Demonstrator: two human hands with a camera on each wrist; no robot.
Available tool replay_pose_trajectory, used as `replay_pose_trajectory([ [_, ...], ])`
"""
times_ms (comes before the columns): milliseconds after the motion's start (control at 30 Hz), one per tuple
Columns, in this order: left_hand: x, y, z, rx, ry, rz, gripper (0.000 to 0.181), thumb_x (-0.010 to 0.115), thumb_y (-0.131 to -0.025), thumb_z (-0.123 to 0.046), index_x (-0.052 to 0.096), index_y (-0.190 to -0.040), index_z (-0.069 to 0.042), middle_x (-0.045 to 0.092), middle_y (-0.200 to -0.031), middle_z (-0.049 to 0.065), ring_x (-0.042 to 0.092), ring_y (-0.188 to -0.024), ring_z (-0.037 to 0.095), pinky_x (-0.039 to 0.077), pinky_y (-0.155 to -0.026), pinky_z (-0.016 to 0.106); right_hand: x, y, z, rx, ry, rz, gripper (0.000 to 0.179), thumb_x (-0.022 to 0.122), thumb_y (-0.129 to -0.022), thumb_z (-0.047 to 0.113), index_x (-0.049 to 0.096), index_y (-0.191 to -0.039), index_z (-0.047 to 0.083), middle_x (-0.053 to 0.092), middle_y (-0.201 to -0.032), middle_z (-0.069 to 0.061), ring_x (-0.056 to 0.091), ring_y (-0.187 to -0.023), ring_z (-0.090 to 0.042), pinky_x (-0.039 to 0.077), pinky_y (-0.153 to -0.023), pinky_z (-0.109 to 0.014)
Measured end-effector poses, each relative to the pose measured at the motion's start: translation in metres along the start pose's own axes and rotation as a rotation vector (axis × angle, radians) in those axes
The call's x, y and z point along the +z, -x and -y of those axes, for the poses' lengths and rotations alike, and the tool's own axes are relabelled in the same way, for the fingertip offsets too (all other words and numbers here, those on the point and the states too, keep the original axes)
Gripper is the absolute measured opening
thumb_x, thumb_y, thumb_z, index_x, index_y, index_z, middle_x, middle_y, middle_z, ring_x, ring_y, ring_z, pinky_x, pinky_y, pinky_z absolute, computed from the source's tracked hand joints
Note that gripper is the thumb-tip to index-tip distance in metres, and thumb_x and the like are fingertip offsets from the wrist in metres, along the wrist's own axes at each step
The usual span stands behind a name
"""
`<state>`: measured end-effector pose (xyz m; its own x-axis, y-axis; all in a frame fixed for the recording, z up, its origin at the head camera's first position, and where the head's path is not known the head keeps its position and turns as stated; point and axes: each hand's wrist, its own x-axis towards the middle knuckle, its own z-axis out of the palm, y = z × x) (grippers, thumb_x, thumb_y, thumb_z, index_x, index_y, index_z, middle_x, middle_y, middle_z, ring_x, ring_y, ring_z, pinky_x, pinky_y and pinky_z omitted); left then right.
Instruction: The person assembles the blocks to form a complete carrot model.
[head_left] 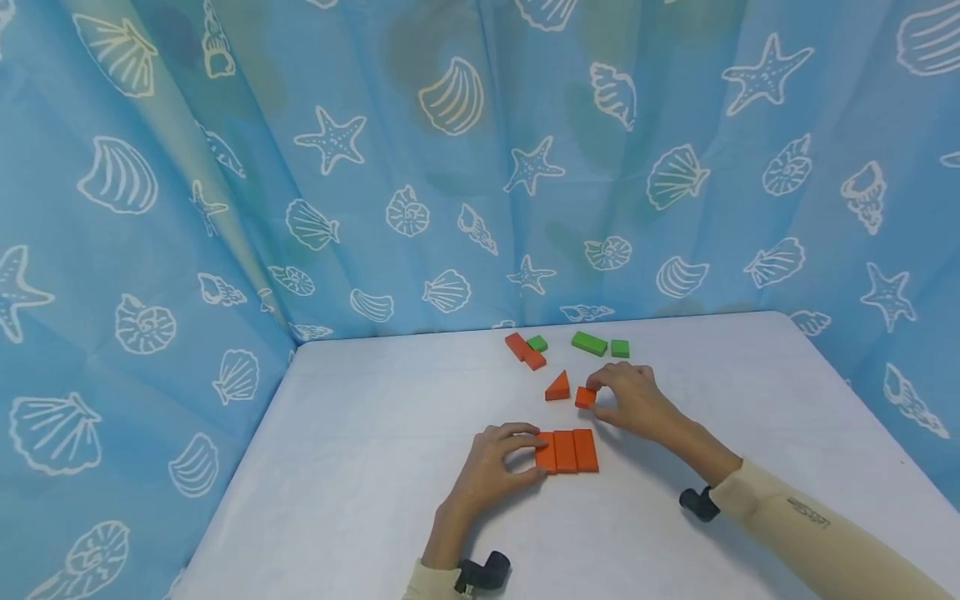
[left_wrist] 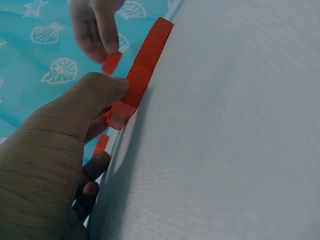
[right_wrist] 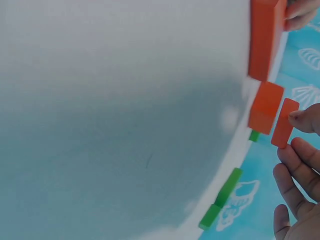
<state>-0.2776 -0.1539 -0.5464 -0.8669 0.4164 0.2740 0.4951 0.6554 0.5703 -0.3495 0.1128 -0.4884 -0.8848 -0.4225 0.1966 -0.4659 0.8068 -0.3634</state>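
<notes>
Three flat orange rectangular blocks lie side by side in a row on the white table. My left hand [head_left: 491, 467] pinches the leftmost block [head_left: 546, 457] by its two ends, thumb at the near end and fingers at the far end. Beside it are the middle block [head_left: 566, 452] and the right block [head_left: 587, 451]. Beyond the row, my right hand [head_left: 633, 402] pinches a small orange square block [head_left: 586, 397] between thumb and fingers; the right wrist view shows this block [right_wrist: 285, 122] by the fingertips. An orange triangular block [head_left: 558, 387] sits just left of it.
Farther back lie two orange-red blocks, one long [head_left: 516, 346] and one shorter [head_left: 535, 359], touching a small green block [head_left: 537, 342]. A long green block [head_left: 589, 342] and a green square block [head_left: 620, 348] are to their right. A blue shell-print curtain [head_left: 480, 167] hangs behind the table.
</notes>
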Motion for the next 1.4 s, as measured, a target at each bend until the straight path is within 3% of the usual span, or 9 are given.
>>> replay_pose_trajectory([
  [600,0.002,0.004,0.005,-0.026,0.02,-0.002,0.036,0.073,-0.089,-0.039,0.071,-0.124,-0.033,0.059,-0.133,-0.015,0.05,-0.116,0.011,0.04,-0.1,0.044,-0.008,0.05,0.037,-0.198,-0.026,-0.062,0.032,0.084,-0.079,0.018,0.07,-0.108,0.016,0.068,-0.108,0.003,0.058,-0.11,-0.023,0.035,-0.095,-0.055],
  [933,0.001,0.003,0.004,-0.006,0.021,-0.011,0.036,0.074,-0.089,-0.038,0.071,-0.124,-0.031,0.059,-0.132,-0.014,0.05,-0.116,0.011,0.04,-0.099,0.045,0.0,0.06,0.053,-0.288,-0.023,-0.049,0.034,0.087,-0.075,0.019,0.072,-0.106,0.016,0.069,-0.106,0.005,0.06,-0.107,-0.02,0.037,-0.096,-0.057],
  [1167,0.002,0.001,0.003,-0.005,0.026,0.002,0.037,0.071,-0.09,-0.042,0.07,-0.126,-0.032,0.058,-0.134,-0.014,0.049,-0.118,0.011,0.04,-0.101,0.047,0.007,0.068,0.061,-0.301,-0.049,0.017,0.032,0.085,-0.077,0.02,0.072,-0.107,0.019,0.069,-0.109,0.007,0.059,-0.107,-0.017,0.037,-0.096,-0.055],
  [1400,0.004,0.0,0.003,0.018,0.007,-0.009,0.038,0.071,-0.09,-0.043,0.07,-0.126,-0.031,0.059,-0.133,-0.013,0.05,-0.117,0.012,0.04,-0.1,0.046,0.015,0.072,0.062,-0.337,-0.01,0.01,0.033,0.086,-0.077,0.022,0.072,-0.107,0.018,0.068,-0.108,0.007,0.06,-0.108,-0.019,0.039,-0.095,-0.056],
])
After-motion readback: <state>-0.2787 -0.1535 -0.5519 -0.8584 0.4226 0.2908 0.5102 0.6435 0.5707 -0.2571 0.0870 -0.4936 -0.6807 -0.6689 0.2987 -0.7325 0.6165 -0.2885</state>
